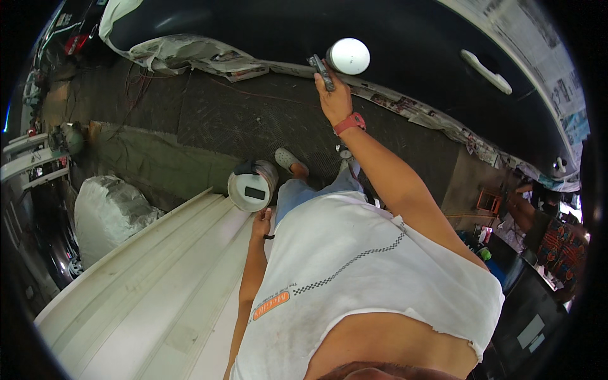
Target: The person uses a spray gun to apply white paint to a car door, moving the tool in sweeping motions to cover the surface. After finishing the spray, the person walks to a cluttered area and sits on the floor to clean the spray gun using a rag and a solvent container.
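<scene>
My right hand [334,98] is stretched far forward, closed around the grip of a spray gun [322,73]. The gun's cup [350,56] has a round white top and stands close to a dark car body panel [418,54]. Because the arm is seen from above, the trigger and most of the fingers are hidden. My left hand [261,223] hangs low at my side, its fingers loosely apart with nothing visible in them. Just beyond it is a round white bucket [241,201] with a flat black rectangular object [255,193] on top.
Crumpled masking sheet [190,54] and newspaper [405,114] line the panel's lower edge. A light door handle [484,71] juts from the panel. Long pale ribbed panels [145,291] and a silver-wrapped bundle [111,212] lie left. Thin hoses or cords [136,85] cross the dark floor mat. Another person [525,215] is at right.
</scene>
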